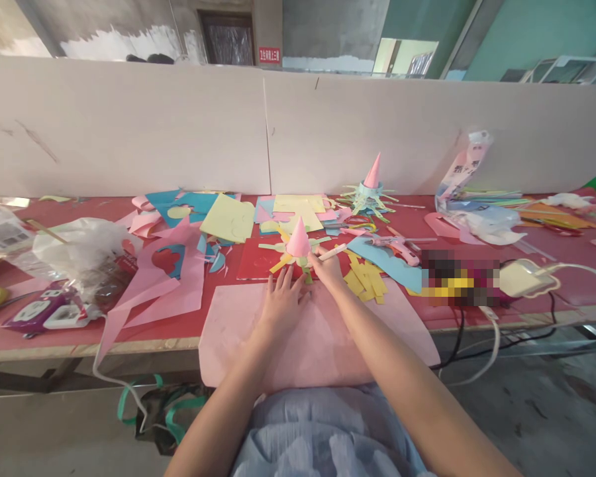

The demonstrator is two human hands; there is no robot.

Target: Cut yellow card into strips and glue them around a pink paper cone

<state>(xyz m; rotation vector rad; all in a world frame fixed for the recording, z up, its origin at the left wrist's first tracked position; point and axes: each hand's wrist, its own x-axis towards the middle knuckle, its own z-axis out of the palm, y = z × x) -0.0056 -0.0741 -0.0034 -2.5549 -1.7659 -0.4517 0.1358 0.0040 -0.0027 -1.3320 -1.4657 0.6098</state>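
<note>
A pink paper cone (pixel 298 238) stands upright with yellow and green paper strips spreading out around its base, over a red board (pixel 253 260). Just in front of it my left hand (pixel 282 298) lies with its fingers spread, their tips by a yellow strip. My right hand (pixel 326 267) is closed on a pale pen-like stick (pixel 334 252), close to the right side of the cone's base. Loose yellow strips (pixel 366 277) lie right of my right hand. Both forearms pass over a pink sheet (pixel 318 338) at the table's front edge.
Behind, to the right, stands another pink cone (pixel 372 173) on a pale green base. A pink glue gun (pixel 402 250) rests on blue paper. Cut pink paper (pixel 193 285), plastic bags (pixel 92 245) and a purple device (pixel 34 310) are at left. A white plug (pixel 524 278) with cables is at right.
</note>
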